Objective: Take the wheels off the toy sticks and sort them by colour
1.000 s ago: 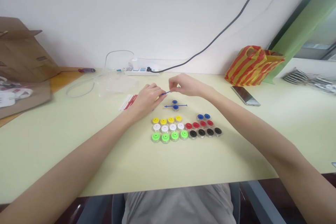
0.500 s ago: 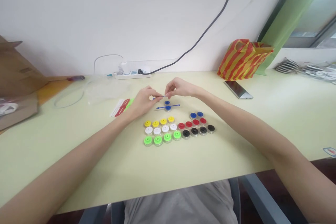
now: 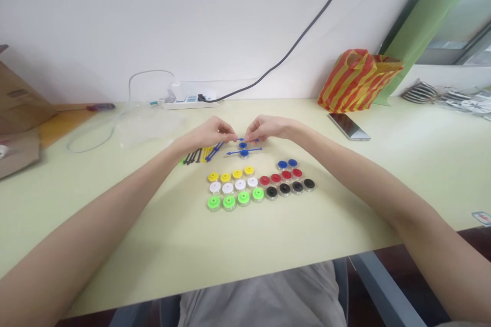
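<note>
My left hand (image 3: 215, 133) and my right hand (image 3: 264, 129) face each other near the middle of the table, fingertips pinched together. Between them is a slim blue arrow (image 3: 241, 139), partly covered by the fingers, just above a blue disc (image 3: 243, 146). Closer to me, a second blue disc (image 3: 244, 155) carries a blue arrow (image 3: 232, 153) lying across its top. Beside my left hand lie more blue arrows (image 3: 215, 152), with yellow arrows (image 3: 207, 153) and black arrows (image 3: 193, 156) further left.
Rows of discs lie nearer me: yellow (image 3: 225, 178), white (image 3: 227, 188), green (image 3: 229, 203), red (image 3: 275, 179), black (image 3: 284, 190), and two blue (image 3: 282, 164). A phone (image 3: 349, 126) and striped bag (image 3: 356, 82) stand right; a power strip (image 3: 192, 103) lies along the wall.
Both hands have come slightly closer to the disc, with the blue arrow now over it. My left forearm has shifted, uncovering the blue, yellow and black arrows; the view has turned slightly.
</note>
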Demonstrator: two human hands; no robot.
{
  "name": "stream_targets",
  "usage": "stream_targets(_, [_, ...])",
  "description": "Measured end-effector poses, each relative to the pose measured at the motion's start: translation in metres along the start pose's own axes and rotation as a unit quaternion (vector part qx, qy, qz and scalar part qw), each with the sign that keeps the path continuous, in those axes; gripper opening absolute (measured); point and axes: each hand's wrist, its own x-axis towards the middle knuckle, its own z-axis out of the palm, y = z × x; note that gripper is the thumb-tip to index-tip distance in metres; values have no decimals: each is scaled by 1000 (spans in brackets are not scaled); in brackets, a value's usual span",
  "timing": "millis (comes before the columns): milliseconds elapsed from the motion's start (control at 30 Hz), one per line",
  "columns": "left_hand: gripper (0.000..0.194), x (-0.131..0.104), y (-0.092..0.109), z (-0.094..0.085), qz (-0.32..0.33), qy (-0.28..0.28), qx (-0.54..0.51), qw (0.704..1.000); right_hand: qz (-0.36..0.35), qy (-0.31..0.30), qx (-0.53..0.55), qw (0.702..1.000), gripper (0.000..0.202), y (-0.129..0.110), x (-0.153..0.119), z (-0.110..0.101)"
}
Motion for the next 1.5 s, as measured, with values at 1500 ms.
stream_targets(1500, [34, 12, -3, 9, 12, -96, 19, 995, -7, -7, -85, 996, 25, 0, -1, 2])
